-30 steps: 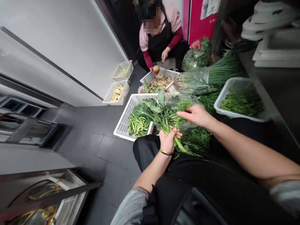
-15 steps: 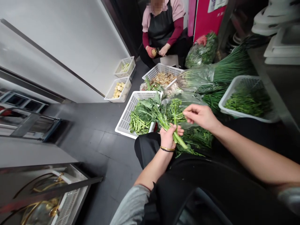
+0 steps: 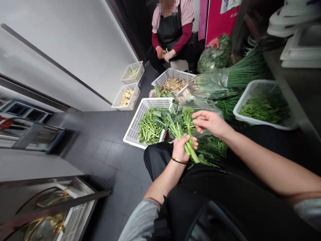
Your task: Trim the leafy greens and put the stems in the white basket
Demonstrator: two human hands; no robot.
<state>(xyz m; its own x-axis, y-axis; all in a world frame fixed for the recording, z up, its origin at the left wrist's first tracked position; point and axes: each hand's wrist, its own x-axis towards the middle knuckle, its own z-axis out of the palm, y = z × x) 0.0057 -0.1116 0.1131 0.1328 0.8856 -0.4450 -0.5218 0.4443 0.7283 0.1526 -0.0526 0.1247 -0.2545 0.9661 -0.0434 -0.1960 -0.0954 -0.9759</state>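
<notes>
My left hand (image 3: 181, 149) is wrapped around several broccolini stalks (image 3: 192, 152), their thick cut ends pointing toward my lap and their leaves spreading over a basket rim. One stalk with a green floret head (image 3: 187, 113) stands up from that grip. Beside the floret is my right hand (image 3: 209, 123), its fingers curled together in a pinch; whatever lies between the fingertips is too small to make out. Under my hands, loose leafy greens (image 3: 213, 147) lie by my knees. A white basket (image 3: 132, 135) to the left contains trimmed green stems (image 3: 149, 129).
Across from me a person (image 3: 173, 33) sits handling a small pale item. Between us stands a basket of brown peelings (image 3: 174, 83). Bagged long green stalks (image 3: 225, 80) and a tub of greens (image 3: 263, 107) are on the right. Potatoes (image 3: 127, 95) fill a basket by the wall.
My right hand has shifted slightly left, closer to the floret. The bunch in my left hand has turned a little more upright. The other person's hands have drawn together.
</notes>
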